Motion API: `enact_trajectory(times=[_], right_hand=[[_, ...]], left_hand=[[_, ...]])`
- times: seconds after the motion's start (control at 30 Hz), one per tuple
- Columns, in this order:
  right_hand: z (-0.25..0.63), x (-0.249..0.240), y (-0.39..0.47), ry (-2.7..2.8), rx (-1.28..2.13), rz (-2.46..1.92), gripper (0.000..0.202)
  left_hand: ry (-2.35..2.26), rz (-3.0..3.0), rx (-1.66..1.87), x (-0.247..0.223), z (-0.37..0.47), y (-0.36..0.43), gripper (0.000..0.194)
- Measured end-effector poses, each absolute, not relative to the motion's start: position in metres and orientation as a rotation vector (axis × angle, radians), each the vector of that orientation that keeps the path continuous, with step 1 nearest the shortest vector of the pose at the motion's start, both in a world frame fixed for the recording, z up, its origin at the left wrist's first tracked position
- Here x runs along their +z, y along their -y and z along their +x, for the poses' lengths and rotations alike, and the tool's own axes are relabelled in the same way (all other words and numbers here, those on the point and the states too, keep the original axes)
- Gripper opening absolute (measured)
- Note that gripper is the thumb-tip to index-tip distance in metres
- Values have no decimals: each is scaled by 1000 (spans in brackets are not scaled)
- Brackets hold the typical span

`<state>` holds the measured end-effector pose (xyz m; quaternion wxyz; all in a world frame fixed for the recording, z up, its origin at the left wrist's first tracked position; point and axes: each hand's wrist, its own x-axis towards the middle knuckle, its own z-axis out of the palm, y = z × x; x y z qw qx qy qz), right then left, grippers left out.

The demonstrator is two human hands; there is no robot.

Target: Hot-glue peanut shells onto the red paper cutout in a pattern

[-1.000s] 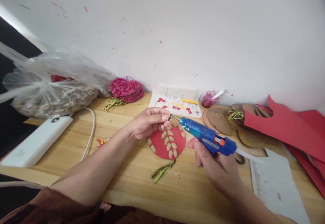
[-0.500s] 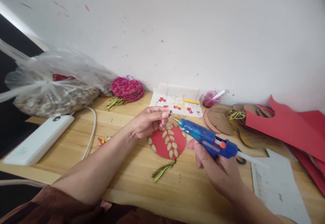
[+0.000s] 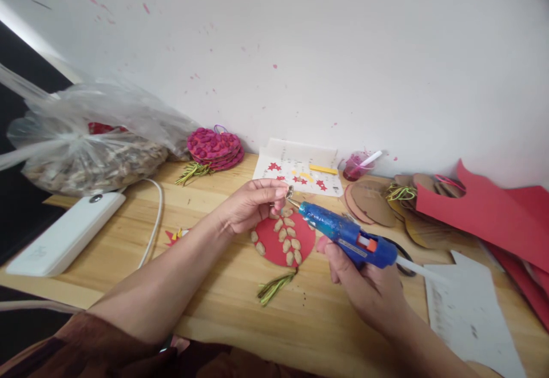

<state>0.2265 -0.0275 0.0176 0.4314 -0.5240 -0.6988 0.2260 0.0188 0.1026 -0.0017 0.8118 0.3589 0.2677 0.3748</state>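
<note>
Between the fingertips of my left hand (image 3: 257, 203) is a small nut shell (image 3: 290, 191), pinched and raised over the table. My right hand (image 3: 364, 286) grips a blue hot glue gun (image 3: 343, 232), its metal nozzle pointing left and up, at or very near the shell. A white glue stick sticks out of the gun's back end. Below both hands lies a red disc (image 3: 270, 246) bearing rows of tan shells (image 3: 286, 246); my left hand hides part of its upper edge. A green and yellow tassel (image 3: 274, 288) hangs from the disc's near edge.
On the left are a plastic bag of shells (image 3: 94, 160) and a white power bank (image 3: 64, 235) with a cable. Purple discs (image 3: 215, 146), a paper with red stars (image 3: 278, 155) and a cup (image 3: 355, 166) stand along the wall. Cardboard (image 3: 373, 203) and red sheets (image 3: 493, 212) lie right.
The glue gun has shifted slightly left, its nozzle now closer in against the shell. More of its black cord shows. My left hand has hardly moved.
</note>
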Motion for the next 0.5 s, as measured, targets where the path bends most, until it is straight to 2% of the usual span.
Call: enact_trajectory(times=[0.5], right_hand=[[227,16,28,1748,534,-1334,16]], left_hand=[[-569,771,792,-2,18,-104,30]])
